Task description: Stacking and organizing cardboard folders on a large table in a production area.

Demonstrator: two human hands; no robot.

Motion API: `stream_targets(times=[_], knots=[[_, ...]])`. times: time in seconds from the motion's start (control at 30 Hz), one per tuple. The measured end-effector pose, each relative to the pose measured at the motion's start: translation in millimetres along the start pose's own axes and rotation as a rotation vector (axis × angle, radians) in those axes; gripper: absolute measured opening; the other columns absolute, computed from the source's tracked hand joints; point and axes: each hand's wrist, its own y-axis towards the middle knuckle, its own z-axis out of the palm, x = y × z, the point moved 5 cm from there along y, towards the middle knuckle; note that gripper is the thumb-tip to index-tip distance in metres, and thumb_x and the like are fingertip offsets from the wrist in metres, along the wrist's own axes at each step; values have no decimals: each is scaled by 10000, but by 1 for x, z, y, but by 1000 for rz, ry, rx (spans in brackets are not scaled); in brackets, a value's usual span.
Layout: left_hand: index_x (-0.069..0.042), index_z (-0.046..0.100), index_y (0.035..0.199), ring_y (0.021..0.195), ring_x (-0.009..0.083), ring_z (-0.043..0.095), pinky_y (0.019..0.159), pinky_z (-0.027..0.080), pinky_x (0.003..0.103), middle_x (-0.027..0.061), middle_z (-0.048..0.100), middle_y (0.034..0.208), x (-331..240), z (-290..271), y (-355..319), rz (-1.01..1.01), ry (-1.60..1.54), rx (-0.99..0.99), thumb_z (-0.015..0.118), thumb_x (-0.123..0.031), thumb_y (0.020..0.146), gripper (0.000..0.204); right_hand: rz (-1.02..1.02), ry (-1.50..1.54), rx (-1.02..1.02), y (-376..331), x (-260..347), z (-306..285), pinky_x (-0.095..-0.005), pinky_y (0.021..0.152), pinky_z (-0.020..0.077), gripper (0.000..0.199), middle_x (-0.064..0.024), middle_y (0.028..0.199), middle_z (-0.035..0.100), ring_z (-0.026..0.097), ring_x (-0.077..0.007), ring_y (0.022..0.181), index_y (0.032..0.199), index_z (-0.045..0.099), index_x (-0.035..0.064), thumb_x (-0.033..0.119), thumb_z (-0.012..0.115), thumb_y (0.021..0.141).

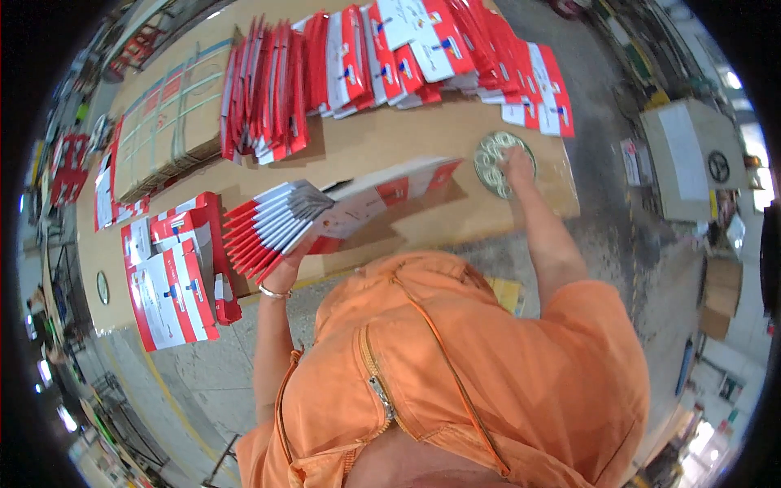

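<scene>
My left hand [282, 275] is closed round the lower edge of a fanned stack of red and white flat cartons [281, 224], tilted above the table. One long carton panel [390, 199] reaches out from the stack to the right. My right hand [518, 168] rests over a round green disc with a pale swirl pattern [491, 167], near the table's right end. Its fingers look bunched at the disc; whatever may be between them is too small to make out.
Rows of red and white folded cartons [350, 61] stand along the table's far side. A strapped brown cardboard box [175, 114] lies at the far left. More flat cartons [175, 285] overhang the near left edge of the brown table [366, 134]. A small oval object [102, 287] sits left.
</scene>
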Motion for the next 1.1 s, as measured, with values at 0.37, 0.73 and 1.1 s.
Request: stream_targets(times=[0.37, 0.73, 1.1], knots=[[-62, 623, 1111, 997, 190, 570, 878, 458, 339, 51, 623, 1096, -3, 17, 3, -87, -70, -10, 748, -152, 768, 376, -175, -96, 108, 9, -18, 11, -414, 672, 479, 112, -107, 866, 604, 600, -284, 810, 861, 672, 105, 199, 645, 805], [-64, 644, 1096, 1025, 208, 583, 894, 450, 331, 70, 646, 1096, 11, 15, 11, 11, 110, 69, 689, -241, 821, 329, 439, 1783, 353, 38, 37, -51, -132, 475, 356, 287, -57, 974, 616, 502, -22, 661, 1114, 571, -16, 178, 588, 903], [-55, 540, 1129, 985, 236, 576, 881, 452, 360, 86, 604, 1063, -27, -3, 20, 111, -281, -106, 813, -202, 658, 563, -863, 602, 530, -8, 379, -249, -303, 876, 435, 771, -141, 1245, 533, 526, -212, 1086, 1380, 390, 55, 175, 733, 701]])
